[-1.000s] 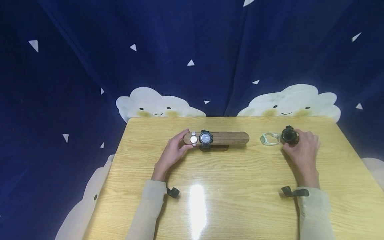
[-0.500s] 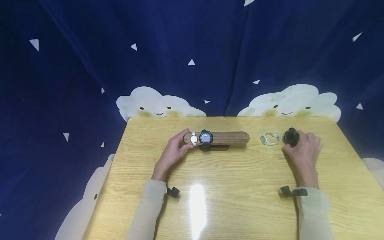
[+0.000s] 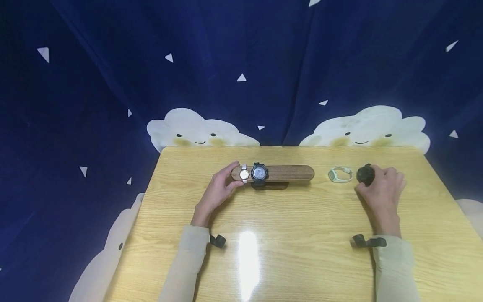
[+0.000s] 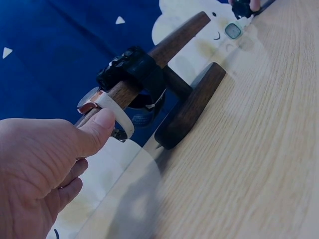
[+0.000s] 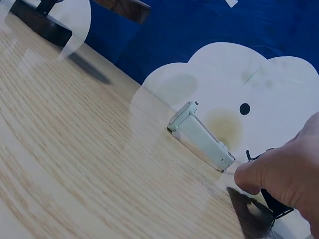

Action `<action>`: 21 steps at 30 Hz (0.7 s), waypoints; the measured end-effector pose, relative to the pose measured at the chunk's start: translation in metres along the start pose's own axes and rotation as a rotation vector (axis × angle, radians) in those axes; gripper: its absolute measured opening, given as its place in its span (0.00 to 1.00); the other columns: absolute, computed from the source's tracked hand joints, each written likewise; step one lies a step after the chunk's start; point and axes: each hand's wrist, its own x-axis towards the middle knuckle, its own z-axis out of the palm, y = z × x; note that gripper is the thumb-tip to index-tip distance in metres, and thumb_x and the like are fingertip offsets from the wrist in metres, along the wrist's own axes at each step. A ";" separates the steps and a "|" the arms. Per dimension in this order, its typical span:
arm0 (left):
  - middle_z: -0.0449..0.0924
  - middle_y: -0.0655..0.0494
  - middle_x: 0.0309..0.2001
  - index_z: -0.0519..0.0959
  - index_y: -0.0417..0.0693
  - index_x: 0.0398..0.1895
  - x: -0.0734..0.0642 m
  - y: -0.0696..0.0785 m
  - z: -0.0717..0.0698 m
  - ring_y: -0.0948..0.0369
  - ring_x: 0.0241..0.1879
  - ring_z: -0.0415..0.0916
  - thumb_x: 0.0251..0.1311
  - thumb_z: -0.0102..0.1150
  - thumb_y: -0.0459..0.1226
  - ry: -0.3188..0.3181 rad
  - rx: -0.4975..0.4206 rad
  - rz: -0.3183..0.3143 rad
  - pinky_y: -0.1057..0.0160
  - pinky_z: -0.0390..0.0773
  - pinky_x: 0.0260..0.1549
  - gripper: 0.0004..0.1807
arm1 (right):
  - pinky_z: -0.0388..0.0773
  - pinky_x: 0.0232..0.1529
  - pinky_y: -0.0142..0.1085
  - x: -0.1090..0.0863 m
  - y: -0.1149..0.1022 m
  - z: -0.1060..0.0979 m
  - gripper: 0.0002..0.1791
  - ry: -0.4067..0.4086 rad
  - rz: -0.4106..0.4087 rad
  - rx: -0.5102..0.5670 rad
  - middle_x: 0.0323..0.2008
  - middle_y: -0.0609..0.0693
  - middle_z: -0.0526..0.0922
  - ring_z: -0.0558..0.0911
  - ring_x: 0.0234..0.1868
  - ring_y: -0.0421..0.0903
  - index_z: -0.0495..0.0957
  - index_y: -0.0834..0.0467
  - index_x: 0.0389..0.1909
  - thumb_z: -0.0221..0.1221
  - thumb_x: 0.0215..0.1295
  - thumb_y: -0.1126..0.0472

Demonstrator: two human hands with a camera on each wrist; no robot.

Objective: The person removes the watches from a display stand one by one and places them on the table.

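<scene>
My left hand (image 3: 220,185) grips the left end of a dark wooden watch stand (image 3: 292,173), thumb on the near side of the bar. Beside the thumb, a small round-faced watch with a white strap (image 4: 115,110) is looped on the bar. Just right of it on the bar sits a chunky black watch (image 3: 259,173). At the right of the table, my right hand (image 3: 383,186) holds a second black watch (image 3: 364,174) between thumb and fingers. Its strap is partly hidden by the hand. A pale mint watch (image 3: 333,175) lies on its side just left of that hand.
The wooden table (image 3: 302,235) reaches back to a dark blue curtain (image 3: 226,63) with white clouds and triangles. The stand's base (image 4: 192,107) rests on the table under the bar. A small black camera is strapped to each wrist.
My right hand has shifted slightly right with the black watch, whose face and strap have turned a little. The left hand, the stand and the mint watch stay put.
</scene>
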 end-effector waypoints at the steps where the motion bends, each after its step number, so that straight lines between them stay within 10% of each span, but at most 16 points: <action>1: 0.72 0.47 0.73 0.70 0.50 0.76 0.000 0.000 0.000 0.51 0.74 0.67 0.63 0.71 0.40 -0.002 0.000 -0.002 0.53 0.64 0.76 0.37 | 0.56 0.52 0.64 0.000 0.000 0.000 0.44 -0.006 0.004 -0.002 0.46 0.68 0.66 0.60 0.51 0.70 0.68 0.71 0.71 0.70 0.50 0.65; 21: 0.72 0.47 0.74 0.70 0.51 0.76 0.001 -0.001 0.001 0.50 0.74 0.67 0.63 0.72 0.40 0.001 -0.012 -0.006 0.51 0.64 0.76 0.37 | 0.54 0.51 0.66 0.001 0.002 -0.001 0.47 -0.057 0.002 0.043 0.49 0.70 0.64 0.57 0.54 0.71 0.65 0.69 0.74 0.69 0.50 0.66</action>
